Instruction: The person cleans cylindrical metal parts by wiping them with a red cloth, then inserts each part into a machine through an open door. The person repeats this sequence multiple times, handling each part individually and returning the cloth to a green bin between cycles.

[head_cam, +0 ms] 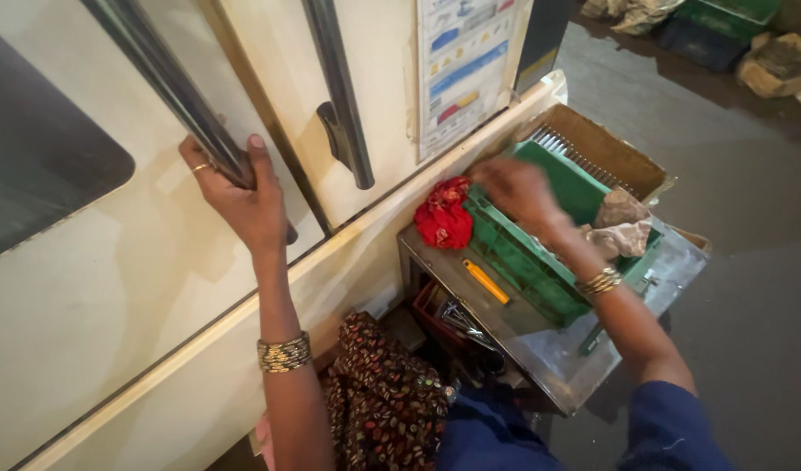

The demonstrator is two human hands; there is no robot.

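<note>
Two hands work: left hand (243, 196) curls closed around the refrigerator's slanting door handle (169, 87); right hand (518, 192), blurred, fingers loosely spread, touches the green crate (540, 262) beside that refrigerator.

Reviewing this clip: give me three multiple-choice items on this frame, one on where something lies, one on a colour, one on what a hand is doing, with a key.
1. Where does the red cloth lie?
A. on the floor by the sacks
B. at the corner of the green crate, next to the appliance
C. over the door handle

2. What colour is the small flat tool on the metal toolbox lid?
A. yellow
B. blue
C. white

3. What is the left hand doing?
A. hanging free
B. gripping the long door handle of the cream appliance
C. holding the red cloth

Key: 1 B, the cloth sits bunched against the crate's near-left corner; 2 A, the tool is a yellow strip in front of the crate; 3 B, its fingers wrap the dark bar, while the right hand is blurred over the crate.
</note>
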